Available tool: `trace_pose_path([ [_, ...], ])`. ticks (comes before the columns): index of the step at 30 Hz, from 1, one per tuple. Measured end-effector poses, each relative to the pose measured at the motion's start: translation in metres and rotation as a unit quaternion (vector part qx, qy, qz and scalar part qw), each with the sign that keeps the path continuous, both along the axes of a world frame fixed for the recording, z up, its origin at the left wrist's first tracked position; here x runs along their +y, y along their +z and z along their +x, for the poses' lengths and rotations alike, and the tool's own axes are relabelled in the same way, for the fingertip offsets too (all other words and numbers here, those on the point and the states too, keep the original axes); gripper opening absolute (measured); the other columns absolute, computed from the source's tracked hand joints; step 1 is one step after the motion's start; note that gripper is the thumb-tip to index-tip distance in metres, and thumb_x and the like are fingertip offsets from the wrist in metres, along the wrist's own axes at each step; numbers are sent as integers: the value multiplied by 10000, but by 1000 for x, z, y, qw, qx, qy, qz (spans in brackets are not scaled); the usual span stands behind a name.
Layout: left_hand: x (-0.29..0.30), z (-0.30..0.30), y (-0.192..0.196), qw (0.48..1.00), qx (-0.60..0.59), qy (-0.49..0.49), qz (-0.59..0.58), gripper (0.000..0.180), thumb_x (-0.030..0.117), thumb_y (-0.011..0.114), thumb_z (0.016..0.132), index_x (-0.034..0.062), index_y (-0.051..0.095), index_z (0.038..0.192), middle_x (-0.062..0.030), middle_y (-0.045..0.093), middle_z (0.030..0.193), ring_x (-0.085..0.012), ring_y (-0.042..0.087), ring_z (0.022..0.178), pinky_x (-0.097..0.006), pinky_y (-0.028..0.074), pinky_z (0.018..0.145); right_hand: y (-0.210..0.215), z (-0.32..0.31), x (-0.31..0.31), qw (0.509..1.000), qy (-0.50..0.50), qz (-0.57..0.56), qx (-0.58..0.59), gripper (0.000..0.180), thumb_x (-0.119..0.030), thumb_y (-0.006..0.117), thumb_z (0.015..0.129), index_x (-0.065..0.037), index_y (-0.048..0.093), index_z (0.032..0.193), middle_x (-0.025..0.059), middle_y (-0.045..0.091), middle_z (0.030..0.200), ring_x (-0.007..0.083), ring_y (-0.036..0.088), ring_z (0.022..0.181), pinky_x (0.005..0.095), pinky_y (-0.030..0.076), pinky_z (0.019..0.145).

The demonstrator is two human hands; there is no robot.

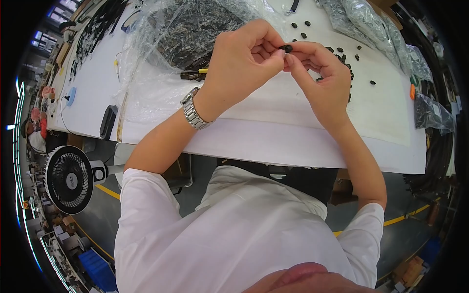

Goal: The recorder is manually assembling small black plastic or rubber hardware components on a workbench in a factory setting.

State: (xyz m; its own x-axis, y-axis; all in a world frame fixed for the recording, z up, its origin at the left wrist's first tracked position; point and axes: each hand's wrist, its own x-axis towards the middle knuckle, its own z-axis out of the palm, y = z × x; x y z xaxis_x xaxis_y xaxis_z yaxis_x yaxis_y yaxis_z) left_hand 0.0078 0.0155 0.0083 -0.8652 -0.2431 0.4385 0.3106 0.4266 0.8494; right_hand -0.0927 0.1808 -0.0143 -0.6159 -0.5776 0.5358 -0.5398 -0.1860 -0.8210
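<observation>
Over the white table, my two hands meet at the fingertips around a small black piece (288, 48). My left hand (237, 68), with a metal-banded watch on its wrist, pinches the piece between thumb and forefinger. From the other side my right hand (325, 73) grips it with thumb and forefinger, its other fingers curled. A dark speck shows by the right palm; I cannot make out whether it is held or lies behind. Several similar black pieces (340, 50) are scattered beside and beyond my right hand. A yellow-marked dark item (195, 73) lies behind my left wrist.
A large clear plastic bag (195, 29) of dark parts covers the far middle. Black straps (100, 34) lie far left, near a black case (108, 122). More plastic bags (366, 24) sit far right. A fan (71, 179) stands left of the table (273, 139).
</observation>
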Motion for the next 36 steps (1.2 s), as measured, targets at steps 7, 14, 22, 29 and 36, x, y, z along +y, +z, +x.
trace_pose_path([
  [7, 4, -3, -9, 965, 72, 97, -232, 81, -2, 743, 902, -8, 705, 973, -71, 776, 871, -104, 760, 782, -254, 619, 715, 6, 3, 0, 995, -35, 55, 71, 148, -54, 712, 974, 14, 765, 1094, 89, 800, 927, 155, 786, 857, 283, 612, 787],
  [14, -4, 0, 1, 995, -31, 18, -90, 73, 12, 700, 941, -16, 700, 1009, -54, 763, 877, -93, 739, 766, -236, 590, 689, 8, -15, 7, 991, 96, 73, -51, 189, -30, 667, 999, 59, 734, 1152, 105, 801, 958, 168, 792, 906, 279, 625, 831],
  [22, -1, -4, -9, 984, 13, 82, -158, 95, 48, 740, 941, -11, 711, 1009, -53, 771, 875, -87, 744, 786, -230, 587, 695, 12, -1, 2, 995, 15, 93, -47, 153, -57, 687, 990, 55, 727, 1086, 117, 806, 982, 140, 788, 890, 274, 628, 838],
  [29, 2, -8, -14, 950, 53, 124, -280, 99, 26, 749, 887, 16, 713, 978, -79, 766, 837, -141, 742, 700, -264, 595, 655, -2, 0, -3, 993, -38, 72, 89, 145, -74, 705, 960, 31, 719, 1059, 126, 779, 868, 196, 785, 814, 306, 617, 771],
  [36, -3, -9, -11, 960, 31, 103, -257, 118, 26, 733, 898, 8, 716, 1013, -57, 760, 839, -111, 717, 685, -256, 586, 653, 4, -10, 1, 981, -22, 120, 148, 162, -66, 675, 994, 23, 722, 1121, 121, 791, 928, 207, 792, 855, 302, 614, 791],
])
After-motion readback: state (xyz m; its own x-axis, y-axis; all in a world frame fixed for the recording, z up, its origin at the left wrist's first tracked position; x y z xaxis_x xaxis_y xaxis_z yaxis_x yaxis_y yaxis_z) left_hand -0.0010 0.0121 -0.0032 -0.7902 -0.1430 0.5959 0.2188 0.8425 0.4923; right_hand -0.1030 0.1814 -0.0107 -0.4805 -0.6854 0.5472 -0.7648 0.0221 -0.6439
